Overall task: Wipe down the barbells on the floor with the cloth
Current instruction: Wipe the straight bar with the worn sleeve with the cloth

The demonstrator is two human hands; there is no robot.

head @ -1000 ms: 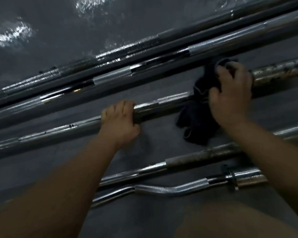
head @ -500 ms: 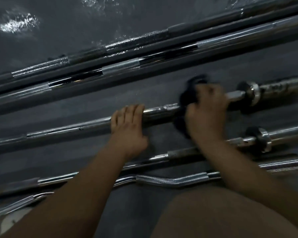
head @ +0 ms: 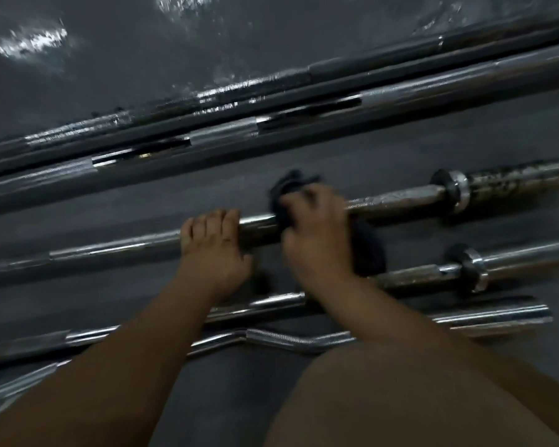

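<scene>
1. A bent chrome curl bar (head: 281, 341) lies nearest on the dark grey floor (head: 400, 150).
2. The left hand (head: 213, 250) curls its fingers over a straight, rust-flecked steel barbell (head: 397, 200).
3. Just beside, the right hand (head: 317, 233) grips a black cloth (head: 368, 250) wrapped round that bar.
4. Two long steel bars (head: 223, 133) lie farthest.

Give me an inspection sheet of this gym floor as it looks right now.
Surface: dark floor, glare patches on the far side.
Job's things: black cloth wrapped on the middle bar, whose sleeve is spotted; two long bars beyond; collared bar and curl bar nearer.
Clutter: nothing seen.
Hands: left hand grips the middle bar, fingers over it; right hand beside it grips the cloth on that bar.
Cables: nothing seen.
Surroundings: the person's knee low in view.
</scene>
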